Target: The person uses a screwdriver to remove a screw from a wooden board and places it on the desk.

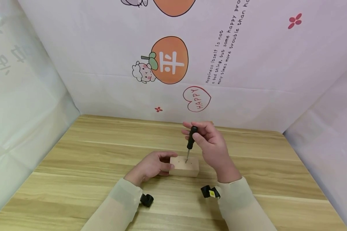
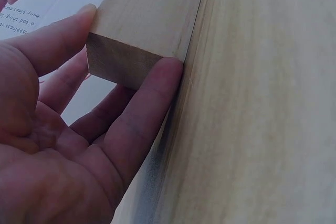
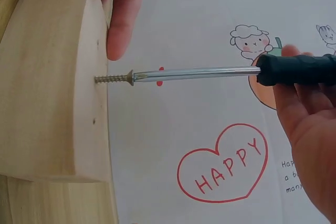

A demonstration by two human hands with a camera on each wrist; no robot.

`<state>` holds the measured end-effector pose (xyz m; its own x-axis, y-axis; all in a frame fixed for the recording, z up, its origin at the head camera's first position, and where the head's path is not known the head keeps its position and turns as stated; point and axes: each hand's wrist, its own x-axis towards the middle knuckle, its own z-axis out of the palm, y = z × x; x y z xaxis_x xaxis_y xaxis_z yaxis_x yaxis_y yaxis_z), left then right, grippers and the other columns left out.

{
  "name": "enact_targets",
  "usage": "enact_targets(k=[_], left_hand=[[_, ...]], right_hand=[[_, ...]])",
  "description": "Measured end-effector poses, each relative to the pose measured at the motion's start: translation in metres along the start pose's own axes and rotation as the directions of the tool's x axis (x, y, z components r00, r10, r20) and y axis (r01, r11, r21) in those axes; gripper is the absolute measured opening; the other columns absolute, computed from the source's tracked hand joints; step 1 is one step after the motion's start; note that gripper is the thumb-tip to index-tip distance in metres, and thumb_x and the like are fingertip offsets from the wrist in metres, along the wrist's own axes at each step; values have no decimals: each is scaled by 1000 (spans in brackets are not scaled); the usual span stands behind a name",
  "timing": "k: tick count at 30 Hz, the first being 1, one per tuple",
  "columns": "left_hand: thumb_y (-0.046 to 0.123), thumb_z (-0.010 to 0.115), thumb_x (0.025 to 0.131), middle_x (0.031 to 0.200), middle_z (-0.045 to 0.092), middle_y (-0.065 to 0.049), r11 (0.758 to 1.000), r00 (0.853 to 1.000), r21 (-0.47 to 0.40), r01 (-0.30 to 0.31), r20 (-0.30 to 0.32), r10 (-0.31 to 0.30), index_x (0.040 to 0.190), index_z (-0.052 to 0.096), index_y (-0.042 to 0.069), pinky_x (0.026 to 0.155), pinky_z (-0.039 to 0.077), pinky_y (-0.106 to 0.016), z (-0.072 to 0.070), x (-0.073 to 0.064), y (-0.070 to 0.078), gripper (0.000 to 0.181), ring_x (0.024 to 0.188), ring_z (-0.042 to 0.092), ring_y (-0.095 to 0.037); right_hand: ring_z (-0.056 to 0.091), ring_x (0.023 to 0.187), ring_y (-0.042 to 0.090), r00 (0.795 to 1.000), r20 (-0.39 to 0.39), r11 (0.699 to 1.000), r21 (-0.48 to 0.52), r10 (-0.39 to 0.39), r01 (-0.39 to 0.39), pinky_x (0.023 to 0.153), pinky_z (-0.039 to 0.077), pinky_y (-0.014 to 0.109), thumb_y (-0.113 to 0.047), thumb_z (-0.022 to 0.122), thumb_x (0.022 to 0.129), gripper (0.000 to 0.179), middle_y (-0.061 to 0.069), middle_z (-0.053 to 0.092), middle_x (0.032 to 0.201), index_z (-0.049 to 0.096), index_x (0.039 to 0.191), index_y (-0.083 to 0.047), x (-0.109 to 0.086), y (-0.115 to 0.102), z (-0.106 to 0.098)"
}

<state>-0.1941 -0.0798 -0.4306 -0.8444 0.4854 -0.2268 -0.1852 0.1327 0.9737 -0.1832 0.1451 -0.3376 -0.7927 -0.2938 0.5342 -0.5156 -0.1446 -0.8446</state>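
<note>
Gold-toned metal screw [image 3: 115, 78] stands in a pale rectangular wooden block [image 1: 184, 171], between the left hand [image 1: 154, 164], gripping the block's end, and the right hand [image 1: 215, 147], pinching a dark-handled steel screwdriver [image 3: 236, 71] touching the screw.

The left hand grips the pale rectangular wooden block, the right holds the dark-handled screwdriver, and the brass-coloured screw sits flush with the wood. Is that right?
No: the brass-coloured screw stands proud of the pale wooden block, its threads exposed, as the right wrist view shows. The rest is correct.
</note>
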Motion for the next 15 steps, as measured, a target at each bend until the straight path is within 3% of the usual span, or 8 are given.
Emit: enact_targets(k=[8, 15], left_hand=[[6, 73, 91, 127, 57, -13, 1000, 1000, 2, 5, 0, -5, 134, 65, 12, 81, 57, -41, 0, 0, 0, 45, 99, 62, -23], [5, 73, 91, 127, 56, -13, 1000, 1000, 3, 4, -1, -4, 134, 65, 12, 80, 57, -41, 0, 1, -1, 44, 99, 62, -24]], right_hand=[[64, 107, 36, 997, 48, 995, -81, 54, -50, 94, 51, 44, 6, 47, 103, 25, 22, 62, 122, 45, 127, 7, 2, 0, -6], [69, 92, 33, 997, -61, 990, -129, 45, -53, 84, 56, 42, 7, 59, 97, 24, 21, 66, 108, 52, 120, 9, 2, -2, -4]])
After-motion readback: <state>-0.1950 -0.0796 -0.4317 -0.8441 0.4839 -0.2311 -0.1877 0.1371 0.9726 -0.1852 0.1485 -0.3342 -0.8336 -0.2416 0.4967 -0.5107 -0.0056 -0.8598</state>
